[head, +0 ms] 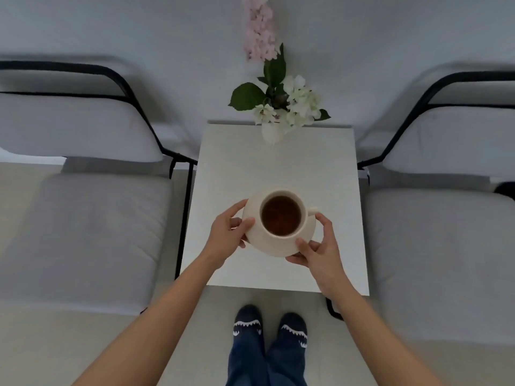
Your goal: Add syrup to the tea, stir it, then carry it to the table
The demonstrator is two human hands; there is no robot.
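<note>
A cream cup [302,207] full of dark tea [281,215] stands on a cream saucer [274,246], its handle pointing right. Both are over the middle of a small white table [237,168]; whether the saucer rests on the top or hovers just above it I cannot tell. My left hand [227,236] grips the saucer's left rim, thumb on top. My right hand [320,252] grips the saucer's front right rim, thumb on top and fingers under. No syrup or spoon is in view.
A white vase [271,132] with white and pink flowers stands at the table's far edge. Grey cushioned chairs [83,232] [440,260] with black frames flank the table left and right. My feet in dark socks [270,327] stand at the near edge.
</note>
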